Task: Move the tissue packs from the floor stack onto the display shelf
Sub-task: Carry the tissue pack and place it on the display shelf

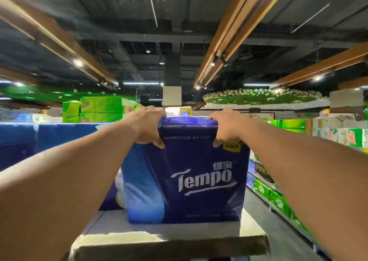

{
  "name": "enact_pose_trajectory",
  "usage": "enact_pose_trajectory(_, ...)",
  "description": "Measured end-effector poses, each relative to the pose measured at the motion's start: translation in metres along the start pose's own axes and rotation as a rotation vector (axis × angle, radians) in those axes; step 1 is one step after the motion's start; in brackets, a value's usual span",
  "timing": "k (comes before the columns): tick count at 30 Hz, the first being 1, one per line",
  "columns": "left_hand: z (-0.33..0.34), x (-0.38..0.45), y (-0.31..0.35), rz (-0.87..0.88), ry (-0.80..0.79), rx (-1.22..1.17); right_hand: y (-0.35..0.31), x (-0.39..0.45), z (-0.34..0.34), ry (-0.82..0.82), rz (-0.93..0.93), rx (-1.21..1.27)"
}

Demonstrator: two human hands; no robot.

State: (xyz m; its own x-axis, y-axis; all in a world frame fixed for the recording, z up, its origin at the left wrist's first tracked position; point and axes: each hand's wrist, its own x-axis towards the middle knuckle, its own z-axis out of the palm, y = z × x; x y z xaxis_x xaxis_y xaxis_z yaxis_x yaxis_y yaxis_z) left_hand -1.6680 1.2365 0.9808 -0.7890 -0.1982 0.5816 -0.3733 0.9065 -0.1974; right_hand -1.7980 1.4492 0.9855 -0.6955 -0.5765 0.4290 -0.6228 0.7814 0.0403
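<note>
At six o'clock, on the pale display shelf [139, 234], stands the blue Tempo tissue pack [199, 181]. Left hand [146, 124] and right hand [226, 127] grip its top corners, fingers curled over, thumbs pinching the front wrapper.

Above me runs a dark ceiling [179, 11] with exposed ducts, crossed by wooden beams [235, 31] carrying track spotlights [218, 59]. A round hanging ring of leaves and white flowers [260, 96] sits at right. Green cartons [100, 109] stack at left; along the grey aisle floor [278, 230], low shelves [278, 199] of green goods stretch away.
</note>
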Motion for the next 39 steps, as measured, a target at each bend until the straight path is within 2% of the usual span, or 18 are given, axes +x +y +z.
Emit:
enact_pose_trajectory(5,0.049,0.031,0.007,-0.168,-0.131,0.010,0.007,0.048,0.043,0.087,-0.052,-0.161)
enact_pose_trajectory(12,0.064,0.058,0.006,-0.164,-0.102,0.045,0.017,0.083,0.039,-0.007,-0.077,-0.110)
enact_pose_trajectory(17,0.069,0.038,0.015,-0.249,-0.007,0.089,0.004,0.062,0.047,0.080,0.035,-0.127)
enact_pose_trajectory(22,0.072,-0.016,0.020,-0.233,0.071,0.025,-0.034,0.010,0.062,0.256,0.019,-0.142)
enact_pose_trajectory(32,0.030,-0.187,-0.038,-0.195,-0.052,-0.030,-0.147,-0.165,0.074,0.100,0.110,-0.054)
enact_pose_trajectory(36,0.014,-0.279,-0.046,-0.173,-0.189,-0.041,-0.201,-0.249,0.070,-0.051,0.048,-0.088)
enact_pose_trajectory(39,-0.005,-0.345,-0.058,-0.192,-0.206,-0.045,-0.233,-0.305,0.059,-0.053,0.065,-0.027)
